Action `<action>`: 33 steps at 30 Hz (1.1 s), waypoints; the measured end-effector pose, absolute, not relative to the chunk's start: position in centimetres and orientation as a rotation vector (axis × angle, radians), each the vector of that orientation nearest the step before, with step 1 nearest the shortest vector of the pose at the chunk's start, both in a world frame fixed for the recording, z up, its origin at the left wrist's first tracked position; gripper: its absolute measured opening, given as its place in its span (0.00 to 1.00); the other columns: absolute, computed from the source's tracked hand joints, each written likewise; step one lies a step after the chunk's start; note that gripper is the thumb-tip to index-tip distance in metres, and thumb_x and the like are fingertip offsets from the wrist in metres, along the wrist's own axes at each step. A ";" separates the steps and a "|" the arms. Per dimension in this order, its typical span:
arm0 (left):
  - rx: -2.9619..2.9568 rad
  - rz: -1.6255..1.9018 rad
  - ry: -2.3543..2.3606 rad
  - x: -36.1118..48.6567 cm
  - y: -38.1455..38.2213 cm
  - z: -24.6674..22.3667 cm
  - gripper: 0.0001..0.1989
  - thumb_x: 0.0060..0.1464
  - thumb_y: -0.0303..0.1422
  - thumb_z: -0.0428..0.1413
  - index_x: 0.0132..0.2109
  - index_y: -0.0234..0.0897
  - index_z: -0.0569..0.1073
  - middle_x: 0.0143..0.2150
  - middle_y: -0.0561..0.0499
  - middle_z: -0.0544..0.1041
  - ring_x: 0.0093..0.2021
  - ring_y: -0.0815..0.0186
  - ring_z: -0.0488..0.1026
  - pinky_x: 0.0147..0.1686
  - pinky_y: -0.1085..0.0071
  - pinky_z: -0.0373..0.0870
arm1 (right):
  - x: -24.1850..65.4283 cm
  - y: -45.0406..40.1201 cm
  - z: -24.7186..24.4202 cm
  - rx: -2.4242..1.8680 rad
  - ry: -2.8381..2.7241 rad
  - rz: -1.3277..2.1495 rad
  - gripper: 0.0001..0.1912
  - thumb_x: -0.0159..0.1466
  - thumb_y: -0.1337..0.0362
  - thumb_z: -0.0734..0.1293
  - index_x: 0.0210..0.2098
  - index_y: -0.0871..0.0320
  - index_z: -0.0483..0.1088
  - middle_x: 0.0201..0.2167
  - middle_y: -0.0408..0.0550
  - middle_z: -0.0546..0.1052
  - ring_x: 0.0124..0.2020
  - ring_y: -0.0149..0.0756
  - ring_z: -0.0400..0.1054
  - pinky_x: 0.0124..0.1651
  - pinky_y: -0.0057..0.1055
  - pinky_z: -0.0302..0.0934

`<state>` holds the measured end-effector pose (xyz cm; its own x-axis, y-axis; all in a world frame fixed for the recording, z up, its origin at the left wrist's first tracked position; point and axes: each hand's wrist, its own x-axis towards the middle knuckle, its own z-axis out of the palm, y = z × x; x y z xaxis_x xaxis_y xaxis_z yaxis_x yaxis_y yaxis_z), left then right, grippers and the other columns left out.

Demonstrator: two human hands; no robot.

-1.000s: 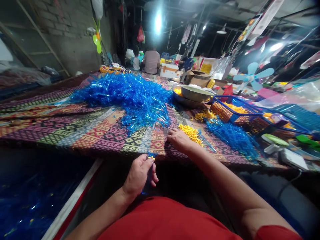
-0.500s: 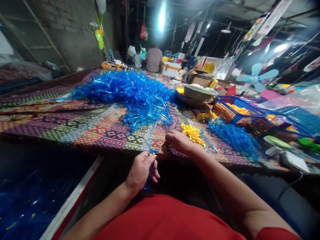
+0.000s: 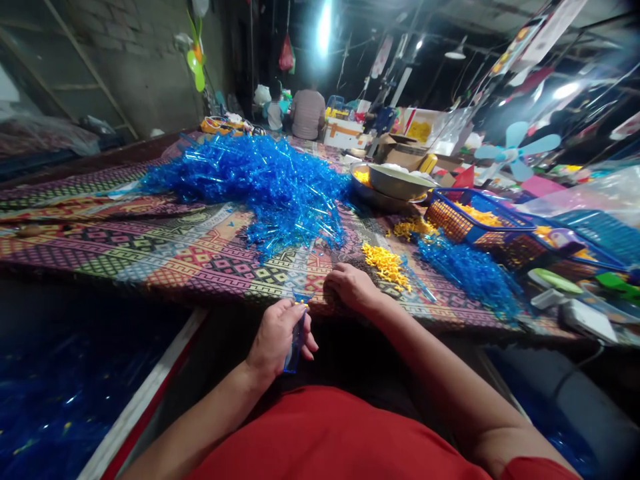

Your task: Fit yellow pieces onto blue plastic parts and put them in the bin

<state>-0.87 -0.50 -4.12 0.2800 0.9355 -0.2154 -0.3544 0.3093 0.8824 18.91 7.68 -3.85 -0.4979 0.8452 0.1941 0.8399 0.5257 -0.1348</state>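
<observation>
Close to my body, my left hand (image 3: 280, 337) grips a clear blue plastic piece (image 3: 292, 360), long and narrow, between thumb and fingers. A small yellow plastic part (image 3: 301, 304) shows at its upper end, just above the thumb. My right hand (image 3: 354, 287) rests at the table's front edge with its fingers curled in; whatever they hold, if anything, is hidden. Right beside it lies a small heap of yellow plastic parts (image 3: 386, 267). Farther back spreads a large pile of shiny blue plastic pieces (image 3: 260, 177).
A patterned cloth (image 3: 165, 250) covers the table. To the right are a smaller blue pile (image 3: 465, 270), a blue basket (image 3: 480, 233) of yellow parts, stacked metal bowls (image 3: 400, 187) and a light-blue fan (image 3: 515, 153). A person (image 3: 307, 113) sits in the background.
My left hand has shifted slightly left and up, and more of the blue piece shows below its fingers. My right hand has moved a little left along the table edge.
</observation>
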 end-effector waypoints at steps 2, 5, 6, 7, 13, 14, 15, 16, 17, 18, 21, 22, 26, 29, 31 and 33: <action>0.830 1.014 0.864 -0.8 -0.6 -4.1 0.13 0.50 0.40 0.52 0.27 0.34 0.63 0.20 0.55 0.67 0.15 0.69 0.69 0.10 0.75 0.64 | 18.6 7.6 -4.0 -1.438 -2.551 -0.012 0.11 0.64 0.68 0.57 0.33 0.59 0.71 0.31 0.48 0.69 0.33 0.33 0.62 0.34 0.26 0.53; 0.834 1.023 0.874 -0.9 -0.6 -4.1 0.13 0.50 0.40 0.52 0.27 0.34 0.63 0.20 0.56 0.66 0.15 0.69 0.69 0.10 0.75 0.65 | 18.7 7.8 -4.1 -1.408 -2.549 -0.002 0.09 0.62 0.70 0.58 0.32 0.59 0.70 0.32 0.49 0.69 0.35 0.34 0.62 0.35 0.26 0.54; 0.836 1.026 0.879 -0.9 -0.5 -4.1 0.13 0.50 0.40 0.52 0.27 0.34 0.63 0.20 0.56 0.66 0.15 0.69 0.69 0.10 0.75 0.65 | 18.8 7.8 -4.1 -1.392 -2.512 0.035 0.09 0.61 0.71 0.59 0.32 0.59 0.70 0.32 0.49 0.70 0.35 0.34 0.62 0.36 0.27 0.54; 0.842 1.028 0.887 -0.9 -0.5 -4.1 0.13 0.51 0.39 0.51 0.27 0.34 0.63 0.20 0.56 0.66 0.15 0.69 0.69 0.10 0.75 0.65 | 18.8 7.8 -4.1 -1.368 -2.452 0.104 0.09 0.61 0.71 0.59 0.31 0.59 0.70 0.32 0.49 0.70 0.34 0.34 0.62 0.36 0.27 0.55; 0.939 1.038 0.953 -0.4 -0.5 -3.3 0.12 0.52 0.38 0.50 0.27 0.35 0.63 0.19 0.56 0.66 0.14 0.70 0.68 0.10 0.76 0.64 | 17.8 5.8 -3.9 -1.179 -1.881 0.956 0.07 0.57 0.64 0.64 0.33 0.60 0.70 0.24 0.42 0.69 0.25 0.29 0.61 0.29 0.25 0.57; 0.944 1.036 0.956 -0.4 -0.5 -3.2 0.12 0.52 0.38 0.50 0.27 0.35 0.63 0.19 0.56 0.66 0.14 0.70 0.68 0.10 0.76 0.64 | 17.6 5.5 -3.9 -1.174 -1.821 1.056 0.08 0.57 0.63 0.64 0.34 0.60 0.70 0.23 0.41 0.68 0.23 0.28 0.60 0.28 0.25 0.56; 0.945 1.035 0.954 -0.3 -0.5 -3.1 0.12 0.51 0.38 0.50 0.27 0.35 0.63 0.19 0.56 0.67 0.14 0.69 0.68 0.10 0.76 0.64 | 17.4 5.2 -4.0 -1.181 -1.795 1.101 0.09 0.58 0.62 0.64 0.36 0.60 0.70 0.22 0.40 0.68 0.22 0.28 0.59 0.26 0.25 0.56; 0.943 1.036 0.950 -0.3 -0.5 -3.1 0.12 0.51 0.38 0.50 0.27 0.35 0.63 0.19 0.56 0.67 0.14 0.69 0.68 0.10 0.76 0.64 | 17.3 5.1 -4.0 -1.203 -1.807 1.074 0.10 0.58 0.62 0.63 0.37 0.60 0.70 0.21 0.40 0.67 0.22 0.28 0.59 0.26 0.25 0.55; 0.940 1.039 0.946 -0.3 -0.5 -3.1 0.12 0.51 0.38 0.50 0.27 0.35 0.63 0.19 0.56 0.67 0.14 0.70 0.68 0.10 0.76 0.65 | 17.3 5.1 -4.1 -1.241 -1.870 0.965 0.10 0.59 0.62 0.62 0.37 0.60 0.70 0.22 0.41 0.68 0.23 0.29 0.60 0.26 0.25 0.56; 0.939 1.045 0.943 -0.4 -0.5 -3.2 0.12 0.51 0.39 0.50 0.27 0.35 0.63 0.20 0.56 0.67 0.14 0.70 0.68 0.10 0.75 0.65 | 17.4 5.3 -4.1 -1.285 -1.960 0.799 0.10 0.61 0.63 0.60 0.37 0.60 0.71 0.24 0.42 0.68 0.24 0.29 0.61 0.27 0.25 0.56; 0.935 1.055 0.950 -0.5 -0.6 -3.6 0.12 0.51 0.39 0.50 0.27 0.35 0.62 0.20 0.56 0.66 0.15 0.69 0.68 0.10 0.75 0.65 | 17.8 6.0 -4.1 -1.366 -2.206 0.339 0.10 0.61 0.67 0.58 0.32 0.60 0.72 0.30 0.48 0.69 0.30 0.33 0.62 0.33 0.27 0.56; 0.935 1.056 0.953 -0.6 -0.6 -3.7 0.12 0.51 0.39 0.50 0.27 0.35 0.62 0.21 0.56 0.66 0.15 0.69 0.68 0.10 0.75 0.65 | 17.9 6.2 -4.1 -1.377 -2.281 0.261 0.09 0.60 0.69 0.59 0.31 0.60 0.72 0.31 0.49 0.69 0.32 0.34 0.62 0.35 0.28 0.56; 0.942 1.053 0.961 -0.8 -0.8 -3.9 0.12 0.52 0.38 0.49 0.27 0.35 0.61 0.21 0.57 0.66 0.15 0.70 0.68 0.11 0.75 0.65 | 18.1 6.8 -3.6 -1.403 -2.550 0.101 0.08 0.58 0.72 0.60 0.30 0.61 0.72 0.31 0.50 0.70 0.33 0.34 0.62 0.35 0.27 0.54; 0.942 1.047 0.971 -0.8 -0.9 -3.8 0.11 0.53 0.37 0.49 0.27 0.35 0.61 0.20 0.57 0.65 0.15 0.69 0.68 0.10 0.75 0.65 | 18.3 7.5 -3.1 -1.395 -2.578 0.161 0.10 0.59 0.72 0.59 0.30 0.61 0.73 0.30 0.49 0.72 0.30 0.32 0.63 0.33 0.25 0.55; 0.933 1.037 0.968 -0.7 -0.9 -3.7 0.11 0.53 0.37 0.48 0.27 0.35 0.61 0.20 0.57 0.65 0.15 0.69 0.68 0.10 0.75 0.65 | 18.6 8.2 -2.9 -1.374 -2.557 0.298 0.10 0.58 0.73 0.61 0.30 0.60 0.74 0.29 0.47 0.73 0.29 0.31 0.65 0.34 0.24 0.56; 0.926 1.031 0.958 -0.7 -1.0 -3.6 0.11 0.53 0.37 0.48 0.27 0.35 0.61 0.20 0.57 0.65 0.15 0.69 0.68 0.11 0.75 0.64 | 18.9 8.8 -2.7 -1.375 -2.524 0.438 0.08 0.55 0.73 0.64 0.30 0.60 0.75 0.27 0.45 0.74 0.29 0.30 0.66 0.34 0.23 0.56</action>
<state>-0.71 -0.97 -3.59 0.2229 0.9562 -0.1899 -0.2601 0.2461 0.9337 18.91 8.78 -2.67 -0.5314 0.8449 0.0610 0.7751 0.5140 -0.3675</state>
